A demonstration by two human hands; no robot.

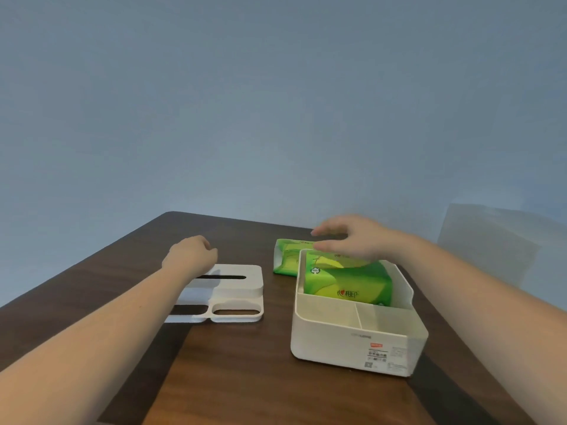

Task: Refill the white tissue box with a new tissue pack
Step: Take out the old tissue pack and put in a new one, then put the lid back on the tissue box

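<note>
The white tissue box (346,342) stands open on the table at the right, with a green tissue pack (349,283) lying in its rear compartment. My right hand (346,240) hovers over the far end of that pack, fingers spread and holding nothing. A second green tissue pack (287,257) lies on the table behind the box, to its left. The white lid (236,291), with a slot and two openings, lies flat left of the box. My left hand (191,253) is curled at the lid's far left corner; whether it grips the lid is unclear.
The dark brown wooden table (245,363) ends at a far edge just behind the packs, against a plain blue-grey wall. The box's two front compartments are empty. A pale, blurred shape (491,240) stands off the table at the right.
</note>
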